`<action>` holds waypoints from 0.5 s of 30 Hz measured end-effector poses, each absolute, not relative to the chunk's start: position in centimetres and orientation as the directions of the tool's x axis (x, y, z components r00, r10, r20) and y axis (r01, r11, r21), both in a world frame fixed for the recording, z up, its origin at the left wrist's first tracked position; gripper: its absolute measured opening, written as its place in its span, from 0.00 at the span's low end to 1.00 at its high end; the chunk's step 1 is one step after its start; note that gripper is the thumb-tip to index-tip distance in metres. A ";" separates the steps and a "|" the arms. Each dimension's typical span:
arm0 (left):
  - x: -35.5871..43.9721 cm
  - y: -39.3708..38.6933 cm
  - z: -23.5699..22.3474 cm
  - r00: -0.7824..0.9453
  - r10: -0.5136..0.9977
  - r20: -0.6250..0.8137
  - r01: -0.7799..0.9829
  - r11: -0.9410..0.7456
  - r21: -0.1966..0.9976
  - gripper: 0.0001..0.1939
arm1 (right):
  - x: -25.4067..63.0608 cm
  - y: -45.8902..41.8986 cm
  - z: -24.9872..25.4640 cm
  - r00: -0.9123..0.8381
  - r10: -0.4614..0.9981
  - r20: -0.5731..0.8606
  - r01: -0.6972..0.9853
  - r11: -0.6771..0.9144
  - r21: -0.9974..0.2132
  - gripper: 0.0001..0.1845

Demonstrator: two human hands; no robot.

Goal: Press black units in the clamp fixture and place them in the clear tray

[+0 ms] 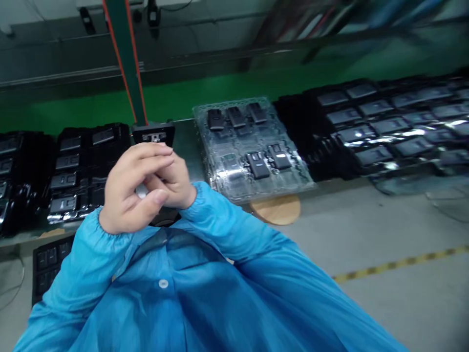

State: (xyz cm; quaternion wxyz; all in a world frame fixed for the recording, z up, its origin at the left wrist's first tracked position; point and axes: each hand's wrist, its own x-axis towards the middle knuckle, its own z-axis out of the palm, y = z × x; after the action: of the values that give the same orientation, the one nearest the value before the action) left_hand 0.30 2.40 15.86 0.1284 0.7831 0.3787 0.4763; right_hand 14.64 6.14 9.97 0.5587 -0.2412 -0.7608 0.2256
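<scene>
Blue smock (161, 298) at 6 o'clock; left hand (130, 188) and right hand (176, 181) pressed together, fingers curled, any pinched item hidden; black plastic case (154, 133) just beyond at 12 o'clock, clear tray (234, 103) at 1 o'clock.

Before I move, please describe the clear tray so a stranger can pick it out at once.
On the long bench, look right of the hands. The clear tray lies there beside black trays, above a round wooden disc. It alone is see-through, with a few black parts in its pockets.
</scene>
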 end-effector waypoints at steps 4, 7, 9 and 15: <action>3.2 5.1 14.6 0.257 0.595 0.761 0.261 -0.801 0.539 0.17 | 14.7 6.5 8.2 -0.413 0.625 0.663 0.230 0.775 -0.588 0.23; 4.1 5.2 13.4 0.117 0.560 0.820 0.181 -0.824 0.537 0.11 | 14.8 6.9 7.6 -0.565 0.578 0.588 0.309 0.810 -0.499 0.17; 4.1 4.8 12.9 0.087 0.572 0.815 0.170 -0.815 0.554 0.10 | 14.7 7.2 7.6 -0.613 0.541 0.576 0.318 0.836 -0.447 0.16; 3.1 4.5 12.2 0.121 0.558 0.821 0.155 -0.828 0.539 0.08 | 14.1 7.6 6.9 -0.672 0.455 0.584 0.287 0.887 -0.361 0.16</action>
State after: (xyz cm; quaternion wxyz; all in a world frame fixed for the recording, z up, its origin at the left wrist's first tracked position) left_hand 3.07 4.48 12.21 0.1633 0.7307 0.2439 0.6164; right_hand 14.12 7.58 6.91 0.3491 -0.2047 -0.9065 0.1205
